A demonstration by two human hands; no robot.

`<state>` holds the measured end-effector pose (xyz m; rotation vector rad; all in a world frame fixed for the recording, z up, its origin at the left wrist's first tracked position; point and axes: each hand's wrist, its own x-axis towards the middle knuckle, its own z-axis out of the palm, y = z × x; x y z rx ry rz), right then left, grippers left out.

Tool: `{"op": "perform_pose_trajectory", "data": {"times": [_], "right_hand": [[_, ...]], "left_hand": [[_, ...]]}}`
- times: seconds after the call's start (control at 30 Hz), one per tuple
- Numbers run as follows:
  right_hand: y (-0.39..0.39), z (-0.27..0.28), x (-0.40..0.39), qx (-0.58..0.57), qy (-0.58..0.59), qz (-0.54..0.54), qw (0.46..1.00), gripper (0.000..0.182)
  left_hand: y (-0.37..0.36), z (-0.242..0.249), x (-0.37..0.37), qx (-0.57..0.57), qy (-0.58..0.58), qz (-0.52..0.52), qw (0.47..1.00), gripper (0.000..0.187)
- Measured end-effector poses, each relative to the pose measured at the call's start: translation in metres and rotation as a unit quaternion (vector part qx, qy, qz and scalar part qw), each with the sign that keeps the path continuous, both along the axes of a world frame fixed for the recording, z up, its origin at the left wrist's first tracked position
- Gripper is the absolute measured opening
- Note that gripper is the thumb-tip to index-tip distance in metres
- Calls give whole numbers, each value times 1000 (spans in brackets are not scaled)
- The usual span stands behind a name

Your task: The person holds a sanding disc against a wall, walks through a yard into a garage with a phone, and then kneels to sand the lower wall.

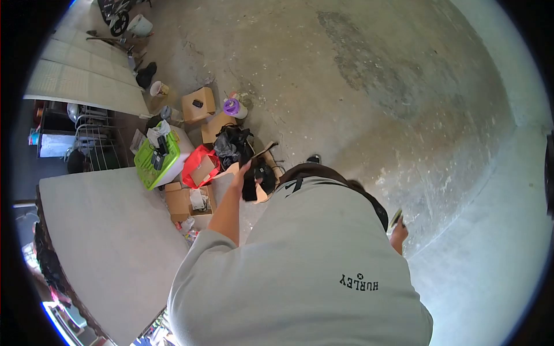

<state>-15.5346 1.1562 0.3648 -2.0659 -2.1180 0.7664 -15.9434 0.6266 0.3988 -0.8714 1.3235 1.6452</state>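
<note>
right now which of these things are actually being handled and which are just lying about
In hand:
left hand holds a black item
right hand holds a thin, unidentifiable object

Lying about:
green crate
red bag
cardboard box
purple-lidded jug

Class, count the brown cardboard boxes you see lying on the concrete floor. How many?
3: a closed box by the purple-lidded cup, an open box nearest the grey mat, another on the red bag. Others may be hidden.

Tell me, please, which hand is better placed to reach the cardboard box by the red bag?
Left. The left hand, gripping a black object, reaches out near that cardboard box; the right hand sits far off, holding a small object.
</note>
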Motion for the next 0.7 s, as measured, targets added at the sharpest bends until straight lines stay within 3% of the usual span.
{"op": "perform_pose_trajectory", "data": {"times": [0.1, 0.3, 0.47, 0.5, 0.57, 0.6, 0.7], "right_hand": [[31, 27, -51, -45, -68, 17, 996, 81], [167, -5, -189, -59, -139, 89, 984, 80], [300, -25, -274, -58, -209, 140, 966, 79], [366, -93, -262, -51, -218, 153, 962, 79], [421, -13, -389, -24, -59, 192, 979, 69], [454, 0, -444, -14, -4, 183, 983, 64], [523, 49, -614, 65, 65, 272, 958, 61]], "left_hand": [[78, 35, -82, 31, 45, -33, 998, 55], [204, 44, -174, -3, 59, -83, 995, 72], [260, -8, -182, -77, -12, -28, 997, 75], [273, -7, -178, -74, -11, -14, 997, 75], [294, -6, -162, -107, -67, 29, 992, 69], [303, -8, -153, -106, -73, 43, 991, 69], [329, -25, -125, -98, -154, 117, 976, 69]]}}
